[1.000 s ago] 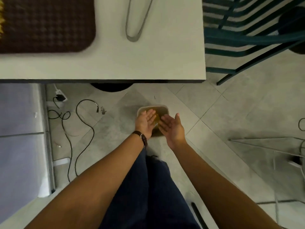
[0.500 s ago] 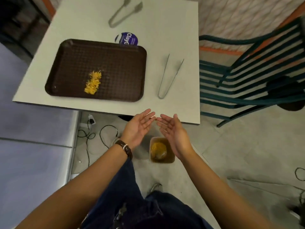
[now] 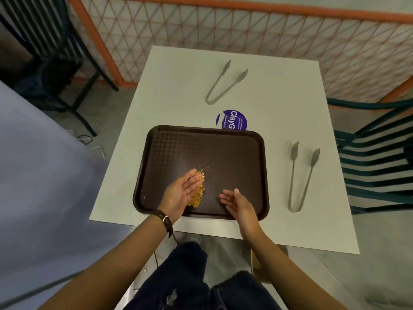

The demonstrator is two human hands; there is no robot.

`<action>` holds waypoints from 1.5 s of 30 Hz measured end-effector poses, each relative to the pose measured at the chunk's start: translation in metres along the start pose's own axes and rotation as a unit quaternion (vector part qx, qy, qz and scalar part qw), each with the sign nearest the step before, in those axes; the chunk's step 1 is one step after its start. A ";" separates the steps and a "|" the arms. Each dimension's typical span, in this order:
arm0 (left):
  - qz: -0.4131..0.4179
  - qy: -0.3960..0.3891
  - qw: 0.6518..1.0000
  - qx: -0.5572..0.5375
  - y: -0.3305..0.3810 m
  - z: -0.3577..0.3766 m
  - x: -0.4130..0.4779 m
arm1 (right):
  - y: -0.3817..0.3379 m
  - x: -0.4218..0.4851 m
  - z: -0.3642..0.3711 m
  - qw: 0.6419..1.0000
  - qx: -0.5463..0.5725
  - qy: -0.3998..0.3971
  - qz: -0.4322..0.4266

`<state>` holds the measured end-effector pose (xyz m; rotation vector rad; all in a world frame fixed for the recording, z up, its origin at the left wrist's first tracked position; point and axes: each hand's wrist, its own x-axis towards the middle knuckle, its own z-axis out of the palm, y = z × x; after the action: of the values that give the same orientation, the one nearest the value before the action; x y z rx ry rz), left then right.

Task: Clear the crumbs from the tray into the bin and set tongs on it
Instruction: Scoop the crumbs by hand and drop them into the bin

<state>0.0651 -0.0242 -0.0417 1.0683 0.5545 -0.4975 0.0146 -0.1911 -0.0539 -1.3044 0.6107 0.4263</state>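
Note:
A dark brown tray (image 3: 232,157) lies on the white table (image 3: 268,104). A small heap of yellow crumbs (image 3: 198,195) sits on its near left part. My left hand (image 3: 181,193) is open, palm turned right, touching the left side of the heap. My right hand (image 3: 237,203) is open too, palm facing left, a little to the right of the crumbs above the tray's near edge. One pair of metal tongs (image 3: 301,177) lies right of the tray, another pair (image 3: 223,83) lies beyond it. Just a sliver of the bin (image 3: 257,265) shows under the table, by my right forearm.
A round purple sticker (image 3: 232,120) peeks out behind the tray. A green slatted chair (image 3: 375,157) stands to the right. An orange-framed mesh fence (image 3: 245,34) runs behind the table. A pale blue surface (image 3: 44,175) fills the left.
My hands rose from over the bin on the floor to the tray, and my view lifted from the floor to the tabletop. The left hand now touches the crumbs.

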 end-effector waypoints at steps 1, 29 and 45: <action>-0.004 0.000 1.000 0.003 0.007 -0.008 0.005 | 0.004 0.006 0.008 0.999 -0.045 0.007 -0.016; -0.017 0.064 0.997 -0.048 0.019 -0.066 0.033 | 0.028 0.122 0.054 0.584 -0.744 -0.090 -0.313; 0.045 0.084 0.991 0.096 0.001 -0.050 0.041 | 0.030 0.100 0.047 0.687 -0.679 0.000 -0.260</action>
<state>0.0879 0.0167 -0.0857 1.3210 0.6131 -0.3890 0.0817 -0.1436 -0.1341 -2.8024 -0.2735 0.3783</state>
